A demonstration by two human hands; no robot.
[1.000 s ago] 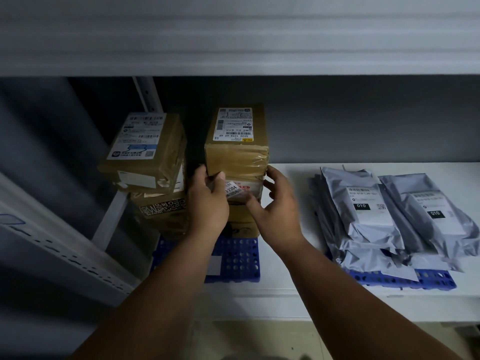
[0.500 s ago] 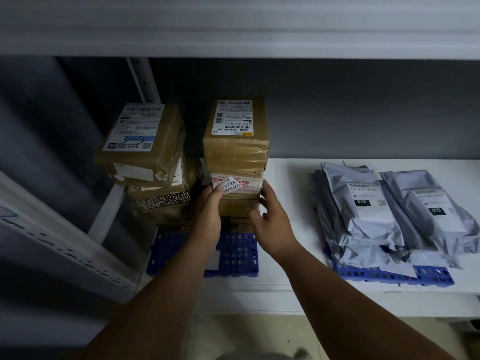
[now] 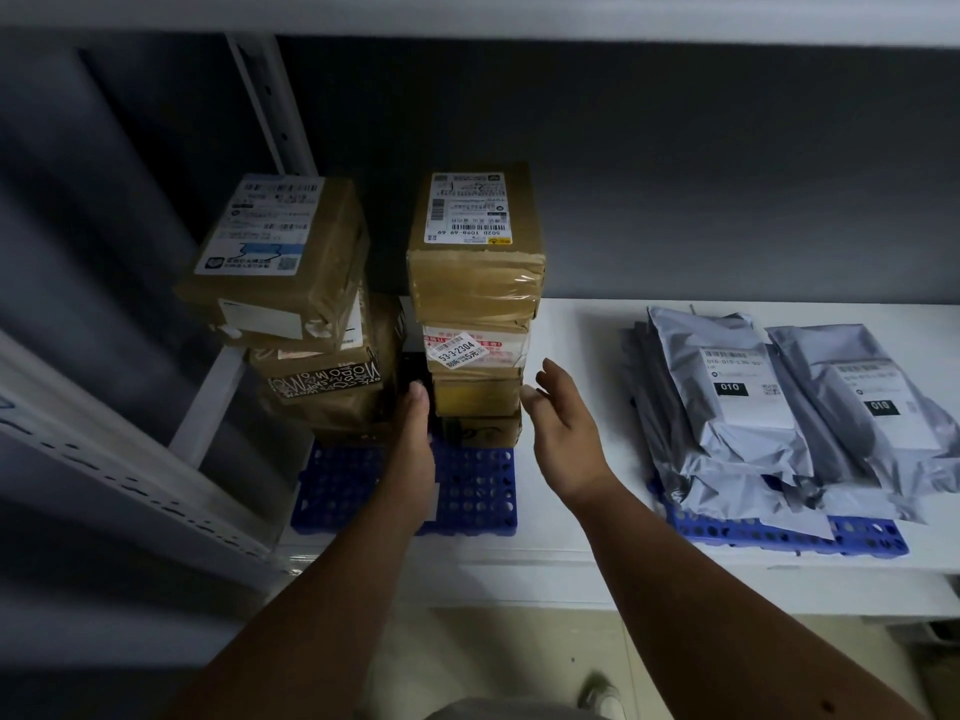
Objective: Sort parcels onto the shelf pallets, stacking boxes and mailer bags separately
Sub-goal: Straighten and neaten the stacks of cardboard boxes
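Box stack point(image 3: 475, 314) sits center frame on the blue pallet point(image 3: 478, 491). My left hand point(image 3: 413, 433) and right hand point(image 3: 563, 407) flank it, fingers loose, gripping nothing. Taped cardboard looks stiff but slick, so I'd squeeze the side faces down low.

On the shelf point(image 3: 571, 335), two box stacks point(image 3: 475, 304) stand side by side on the left pallet point(image 3: 467, 491) near the left end. Mailer bags point(image 3: 737, 402) lie on the right pallet point(image 3: 779, 532), well apart.
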